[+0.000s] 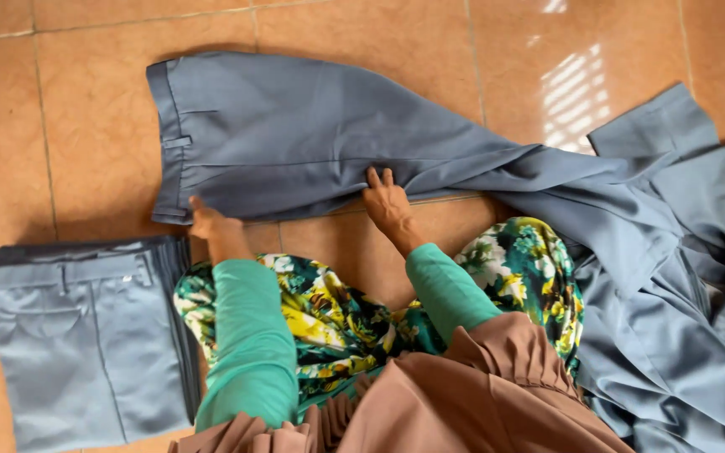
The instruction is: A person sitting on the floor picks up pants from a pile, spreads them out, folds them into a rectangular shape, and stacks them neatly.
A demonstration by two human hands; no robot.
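A pair of grey-blue trousers (295, 134) lies spread on the tiled floor, waistband at the left, legs trailing off to the right. My left hand (207, 220) rests at the near edge of the trousers by the waistband, fingers curled; whether it grips cloth is unclear. My right hand (386, 201) presses flat on the crotch edge of the trousers, fingers extended. Both arms wear green sleeves. My lap shows a floral green and yellow cloth (337, 319) and a brown pleated garment (463, 394).
A stack of folded grey-blue trousers (86, 335) sits at the lower left. A loose heap of the same grey-blue garments (681, 294) lies at the right. The floor is orange-brown tile (60, 109) with a bright light patch at upper right.
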